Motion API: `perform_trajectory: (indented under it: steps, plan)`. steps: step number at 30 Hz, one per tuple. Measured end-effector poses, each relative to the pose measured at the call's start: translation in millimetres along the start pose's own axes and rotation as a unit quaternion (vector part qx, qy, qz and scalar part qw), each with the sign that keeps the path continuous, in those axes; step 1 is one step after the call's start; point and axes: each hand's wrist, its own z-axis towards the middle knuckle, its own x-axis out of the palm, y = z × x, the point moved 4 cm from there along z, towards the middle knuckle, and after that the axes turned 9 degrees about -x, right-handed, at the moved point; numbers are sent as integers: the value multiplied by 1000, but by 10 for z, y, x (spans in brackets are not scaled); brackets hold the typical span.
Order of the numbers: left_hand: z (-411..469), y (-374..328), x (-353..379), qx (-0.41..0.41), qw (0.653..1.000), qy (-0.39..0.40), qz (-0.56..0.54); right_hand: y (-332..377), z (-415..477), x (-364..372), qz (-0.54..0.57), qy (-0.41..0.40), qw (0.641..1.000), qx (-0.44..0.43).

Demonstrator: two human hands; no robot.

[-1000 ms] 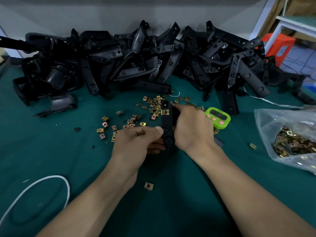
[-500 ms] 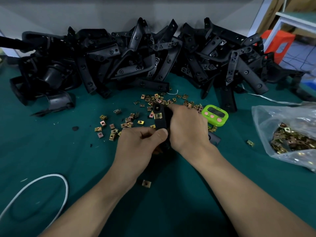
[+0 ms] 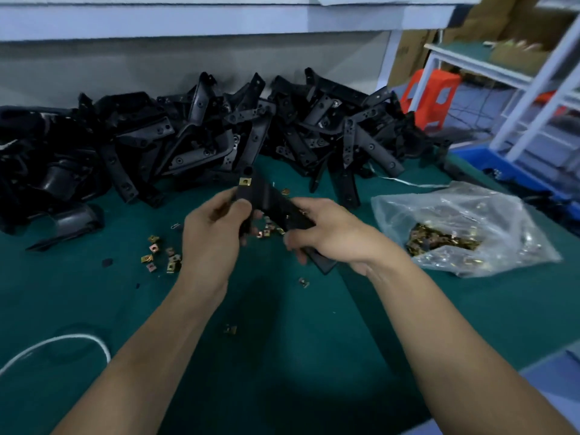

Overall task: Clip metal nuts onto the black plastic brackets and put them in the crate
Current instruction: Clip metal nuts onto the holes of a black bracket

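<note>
Black bracket point(image 3: 276, 205) sat centre frame, above the green desk point(image 3: 94, 293); left hand point(image 3: 213, 233) curled round its upper arm below a clipped metal nut point(image 3: 244, 181), right hand point(image 3: 332, 233) gripped the lower-right end.

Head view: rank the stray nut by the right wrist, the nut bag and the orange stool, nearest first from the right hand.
1. Stray nut, just beside the right hand, at its wrist.
2. Bag, to its right.
3. Stool, far back on the right.
</note>
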Motion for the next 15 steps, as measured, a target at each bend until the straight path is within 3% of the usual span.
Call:
perform_trajectory:
  steps: [3,9,15]
  plan:
    - [-129,-303,511,16,996,76,40,113,-374,-334,55,-52,997,1]
    - [-448,-628,1972,-33,973,225,47,40,-1365,-1365,116,-231,965,34]
    - [-834,-319,3415,-168,906,380,86,-524,-2367,-2161,171,-351,915,101]
